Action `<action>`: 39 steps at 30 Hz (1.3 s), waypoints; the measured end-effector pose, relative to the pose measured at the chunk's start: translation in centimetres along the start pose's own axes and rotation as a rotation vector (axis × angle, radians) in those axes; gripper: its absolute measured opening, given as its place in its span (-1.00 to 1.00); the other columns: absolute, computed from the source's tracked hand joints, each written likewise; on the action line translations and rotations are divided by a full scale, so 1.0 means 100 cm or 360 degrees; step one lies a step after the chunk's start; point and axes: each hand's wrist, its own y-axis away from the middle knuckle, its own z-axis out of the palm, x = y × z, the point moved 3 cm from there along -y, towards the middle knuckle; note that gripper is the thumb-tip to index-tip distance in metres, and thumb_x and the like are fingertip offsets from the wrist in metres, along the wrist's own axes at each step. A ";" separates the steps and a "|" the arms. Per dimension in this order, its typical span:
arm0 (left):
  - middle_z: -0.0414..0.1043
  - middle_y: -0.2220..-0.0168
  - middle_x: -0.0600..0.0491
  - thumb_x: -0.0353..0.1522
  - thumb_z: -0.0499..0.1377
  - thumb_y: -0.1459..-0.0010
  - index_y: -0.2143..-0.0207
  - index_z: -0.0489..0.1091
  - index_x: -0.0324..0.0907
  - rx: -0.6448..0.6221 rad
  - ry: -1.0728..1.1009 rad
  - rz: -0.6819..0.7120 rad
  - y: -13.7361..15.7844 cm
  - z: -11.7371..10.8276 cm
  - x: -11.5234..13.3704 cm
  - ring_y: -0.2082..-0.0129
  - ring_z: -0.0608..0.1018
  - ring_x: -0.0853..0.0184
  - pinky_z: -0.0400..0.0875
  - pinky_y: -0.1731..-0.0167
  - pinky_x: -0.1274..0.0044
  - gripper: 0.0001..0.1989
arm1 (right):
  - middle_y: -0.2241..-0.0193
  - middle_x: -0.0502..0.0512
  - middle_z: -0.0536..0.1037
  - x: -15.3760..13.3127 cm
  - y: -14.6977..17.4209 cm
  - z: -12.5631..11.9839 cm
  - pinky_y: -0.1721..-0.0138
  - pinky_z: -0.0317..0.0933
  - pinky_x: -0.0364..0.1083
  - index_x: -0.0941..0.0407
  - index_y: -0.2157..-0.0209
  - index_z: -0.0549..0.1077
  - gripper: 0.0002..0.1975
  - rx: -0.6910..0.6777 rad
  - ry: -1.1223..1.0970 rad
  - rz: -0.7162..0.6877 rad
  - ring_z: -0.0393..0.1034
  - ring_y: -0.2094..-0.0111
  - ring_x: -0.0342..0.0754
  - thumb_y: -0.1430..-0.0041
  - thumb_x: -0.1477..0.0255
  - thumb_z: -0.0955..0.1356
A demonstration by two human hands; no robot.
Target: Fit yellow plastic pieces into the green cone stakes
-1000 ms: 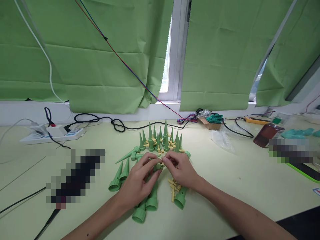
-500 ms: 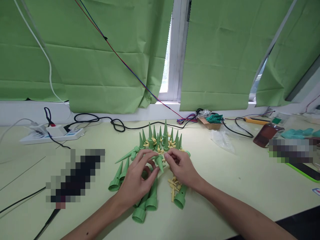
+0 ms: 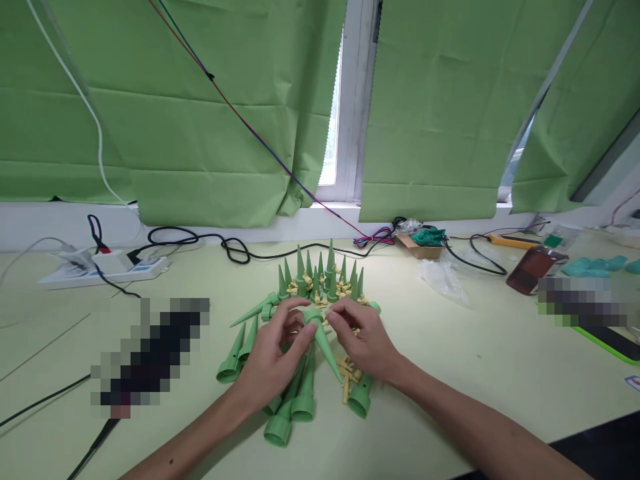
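Observation:
My left hand (image 3: 275, 353) is closed around the wide collar of a green plastic spike (image 3: 327, 350), its point slanting down to the right. Close by on the right, my right hand (image 3: 363, 337) pinches a small yellow plastic piece (image 3: 327, 323) against the spike's side; fingers partly hide it. Loose yellow pieces (image 3: 346, 390) lie below my right hand, beside another green spike (image 3: 360, 398). More green spikes (image 3: 279, 427) with hollow wide ends lie under and left of my left hand. Beyond both hands, several spikes (image 3: 331, 267) stand upright with yellow pieces at their bases.
A power strip (image 3: 145, 270) with plugs sits at the back left, and black cables (image 3: 270, 255) run along the wall. At right are a small cardboard box (image 3: 423, 250), a plastic bag (image 3: 445, 280), a dark red bottle (image 3: 535, 267) and a green-edged object (image 3: 607, 343).
The held spike has turned, so its point now reaches farther down and right. My left thumb has moved up onto its collar, and my right fingers have shifted slightly.

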 end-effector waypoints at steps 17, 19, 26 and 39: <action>0.42 0.26 0.07 -0.20 0.17 -0.24 0.02 0.28 -0.10 0.0088 -0.0378 0.0229 0.002 -0.002 -0.002 0.41 0.48 0.37 0.43 0.41 0.53 -0.69 | 0.60 -0.08 0.27 0.000 -0.001 0.000 0.51 0.01 -0.17 0.12 0.45 0.34 -0.78 -0.0082 0.0159 0.0017 0.09 0.59 -0.19 -0.29 0.36 0.26; 0.42 0.25 0.08 -0.22 0.18 -0.24 0.03 0.28 -0.09 0.0097 -0.0393 0.0280 0.002 -0.002 0.000 0.44 0.47 0.39 0.43 0.44 0.55 -0.71 | 0.61 -0.09 0.25 -0.001 -0.001 0.000 0.52 -0.01 -0.17 0.12 0.46 0.32 -0.77 -0.0085 0.0173 0.0019 0.07 0.59 -0.19 -0.29 0.36 0.26; 0.39 0.24 0.09 -0.30 0.19 -0.25 0.03 0.26 -0.07 0.0097 -0.0473 0.0465 0.005 0.000 0.002 0.49 0.43 0.44 0.40 0.50 0.59 -0.74 | 0.64 -0.11 0.21 -0.001 -0.001 0.000 0.53 -0.05 -0.16 0.11 0.52 0.26 -0.73 -0.0108 0.0227 0.0035 0.04 0.61 -0.20 -0.29 0.38 0.24; 0.35 0.41 0.16 -0.28 0.19 -0.22 -0.03 0.21 -0.09 0.0100 -0.0412 0.0389 0.003 -0.001 0.004 0.52 0.44 0.40 0.39 0.52 0.58 -0.65 | 0.65 -0.10 0.21 -0.002 -0.001 -0.001 0.54 -0.04 -0.16 0.10 0.54 0.24 -0.69 0.0003 0.0144 0.0059 0.04 0.61 -0.20 -0.30 0.33 0.24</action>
